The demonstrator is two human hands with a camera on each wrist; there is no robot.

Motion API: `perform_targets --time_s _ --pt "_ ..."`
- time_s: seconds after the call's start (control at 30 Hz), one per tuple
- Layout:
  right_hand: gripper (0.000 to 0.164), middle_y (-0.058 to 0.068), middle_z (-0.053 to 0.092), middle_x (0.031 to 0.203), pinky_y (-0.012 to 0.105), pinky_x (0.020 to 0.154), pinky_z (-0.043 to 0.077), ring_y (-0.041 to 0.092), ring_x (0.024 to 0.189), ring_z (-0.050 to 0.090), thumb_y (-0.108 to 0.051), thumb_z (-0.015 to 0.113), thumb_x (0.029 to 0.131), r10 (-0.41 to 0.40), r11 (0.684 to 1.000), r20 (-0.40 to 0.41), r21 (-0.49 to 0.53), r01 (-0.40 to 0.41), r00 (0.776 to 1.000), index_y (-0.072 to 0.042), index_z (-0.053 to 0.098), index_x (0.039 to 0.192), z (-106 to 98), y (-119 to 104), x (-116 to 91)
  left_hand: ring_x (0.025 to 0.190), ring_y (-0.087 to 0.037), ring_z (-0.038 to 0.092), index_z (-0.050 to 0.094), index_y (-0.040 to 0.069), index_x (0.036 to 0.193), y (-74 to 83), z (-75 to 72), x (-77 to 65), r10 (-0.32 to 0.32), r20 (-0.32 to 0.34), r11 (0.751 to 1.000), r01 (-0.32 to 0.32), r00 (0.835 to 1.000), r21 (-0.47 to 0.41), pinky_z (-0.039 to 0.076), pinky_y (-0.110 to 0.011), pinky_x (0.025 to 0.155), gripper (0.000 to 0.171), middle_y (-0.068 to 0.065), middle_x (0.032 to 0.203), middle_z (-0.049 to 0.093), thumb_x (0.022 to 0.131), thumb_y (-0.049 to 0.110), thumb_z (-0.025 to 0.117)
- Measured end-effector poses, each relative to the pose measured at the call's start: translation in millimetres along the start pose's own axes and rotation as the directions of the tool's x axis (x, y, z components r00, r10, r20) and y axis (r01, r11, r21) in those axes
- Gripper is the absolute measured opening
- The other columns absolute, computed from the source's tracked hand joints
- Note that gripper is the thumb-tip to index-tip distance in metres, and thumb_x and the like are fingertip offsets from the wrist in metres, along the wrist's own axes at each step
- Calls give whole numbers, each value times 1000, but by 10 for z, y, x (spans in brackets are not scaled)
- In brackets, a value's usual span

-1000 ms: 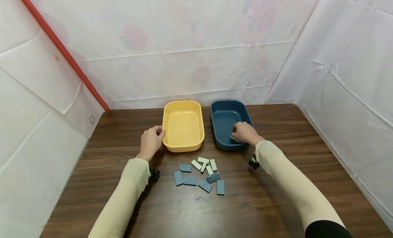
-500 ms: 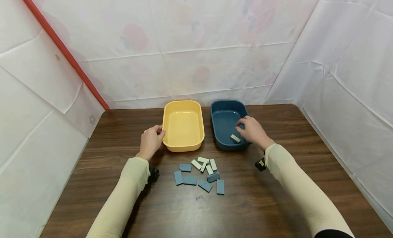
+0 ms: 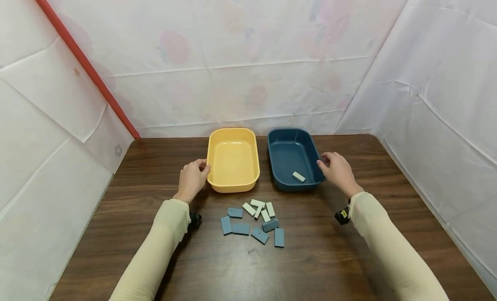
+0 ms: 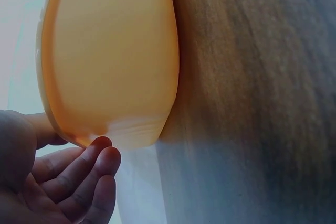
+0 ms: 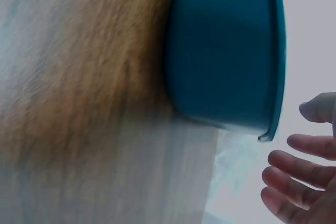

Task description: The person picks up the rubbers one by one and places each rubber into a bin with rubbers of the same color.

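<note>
My left hand (image 3: 191, 180) pinches the left rim of the yellow tub (image 3: 234, 188), thumb on one side and forefinger on the other in the left wrist view. Beside the right rim of the dark blue tub (image 3: 297, 187) is my right hand (image 3: 339, 175), holding nothing. In the right wrist view its fingers (image 5: 302, 170) are spread and relaxed, a small gap away from the tub's rim. A pale green rectangular block (image 3: 298, 177) lies in the near part of the blue tub. The yellow tub has nothing in it.
In front of the tubs, several pale green blocks (image 3: 270, 209) lie in a loose cluster. Several wider blue-grey blocks (image 3: 241, 229) are scattered around them on the wooden table (image 3: 248, 275). White cloth (image 3: 233, 93) hangs behind the table and along both sides.
My right hand has let go of the pale green block inside the blue tub and moved right, out to the tub's rim. My left hand has stayed on the yellow tub.
</note>
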State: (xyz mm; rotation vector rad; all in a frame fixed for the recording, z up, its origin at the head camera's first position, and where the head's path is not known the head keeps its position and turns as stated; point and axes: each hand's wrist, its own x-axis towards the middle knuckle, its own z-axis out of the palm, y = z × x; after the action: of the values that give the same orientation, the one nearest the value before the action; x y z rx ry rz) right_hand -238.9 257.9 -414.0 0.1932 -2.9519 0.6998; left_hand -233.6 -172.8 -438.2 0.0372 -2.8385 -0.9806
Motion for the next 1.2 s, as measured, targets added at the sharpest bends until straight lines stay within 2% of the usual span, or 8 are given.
perform_targets --time_s 0.27,0.43,0.53,0.67,0.8,0.9,1.07,1.2 --pt "47 26 67 114 50 84 51 37 99 65 -32 47 102 98 994 64 34 -100 993 7 60 125 75 128 -39 81 -26 65 63 5 128 14 14 27 -16 2 1000 16 1000 -3 48 -34 69 37 -13 106 72 100 27 54" --pt "42 22 70 100 43 73 49 30 82 63 -29 47 102 109 993 43 50 -111 993 5 65 117 126 157 -48 81 -26 65 63 6 129 9 13 35 -8 8 1000 8 1000 -13 49 -36 69 37 -13 106 72 99 28 55" --pt "39 20 70 95 40 70 47 26 76 60 -27 47 102 101 993 27 61 -103 994 5 66 114 142 170 -59 87 -28 66 64 6 128 -2 0 27 1 -6 1000 -1 1000 -20 50 -40 77 37 -13 107 71 99 29 55" --pt "38 20 70 92 40 68 46 26 73 59 -26 48 102 96 993 13 66 -96 995 5 67 111 159 185 -85 101 -33 62 68 6 121 11 -47 -20 25 -68 999 -27 997 -24 46 -49 90 33 -15 113 68 98 28 58" --pt "36 18 70 89 39 68 46 25 72 58 -25 48 102 102 993 -8 65 -102 995 4 68 109 161 201 -108 112 -38 53 71 4 113 111 -110 -83 95 -144 995 -99 985 -26 41 -54 96 27 -18 121 62 95 22 63" --pt "35 18 69 88 39 67 46 25 72 58 -24 47 102 103 992 -18 68 -102 994 4 68 108 155 199 -113 107 -37 55 71 3 111 222 -160 -128 181 -159 982 -187 970 -22 44 -52 90 26 -18 118 63 93 20 64" --pt "36 19 70 92 42 70 47 27 76 60 -25 48 102 103 993 -15 61 -102 995 4 68 110 139 172 -106 93 -32 62 72 4 110 386 -198 -217 343 -98 938 -345 934 -12 52 -43 77 25 -13 109 66 93 20 66" --pt "37 20 71 94 43 71 48 29 78 61 -26 48 101 96 993 -6 62 -96 995 4 68 111 151 156 -84 93 -27 64 73 6 108 457 -186 -318 441 -30 898 -441 897 -4 54 -40 77 22 -9 107 68 91 20 68"
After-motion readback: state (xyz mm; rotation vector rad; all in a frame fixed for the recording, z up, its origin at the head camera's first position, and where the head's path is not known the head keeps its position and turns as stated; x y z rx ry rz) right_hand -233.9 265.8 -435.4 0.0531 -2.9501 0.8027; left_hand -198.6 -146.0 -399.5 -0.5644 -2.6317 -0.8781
